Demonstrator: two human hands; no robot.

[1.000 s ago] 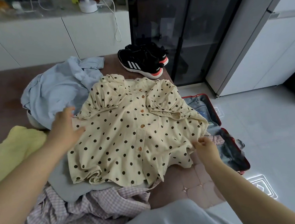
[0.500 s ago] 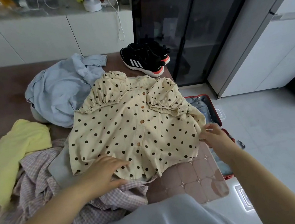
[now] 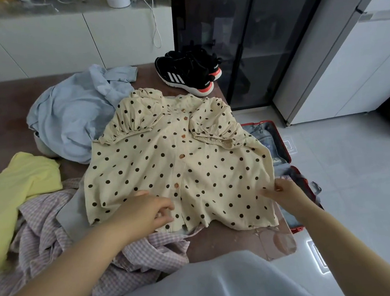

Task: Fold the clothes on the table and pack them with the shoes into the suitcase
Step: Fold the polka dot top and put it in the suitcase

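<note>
Brown table fills the left and centre, covered in clothes. Cream polka-dot blouse lies spread flat, front up, buttons down the middle, both puffed sleeves folded in over the chest; its right edge hangs over the table's right side. Light blue shirt is crumpled behind it on the left, touching the blouse's left sleeve. Pink checked shirt is bunched at the near left, partly under the blouse hem. Yellow top lies at the left edge, overlapping the checked shirt. Red suitcase lies open on the floor just right of the table, denim inside, mostly hidden by the blouse and right arm. Black shoes, white stripes and orange heels, sit as a pair at the table's far right corner, apart from the clothes. Left hand is on the blouse near the lowest button, fingers bent; cannot tell whether it pinches cloth. Right hand pinches the blouse's lower right edge.
</note>
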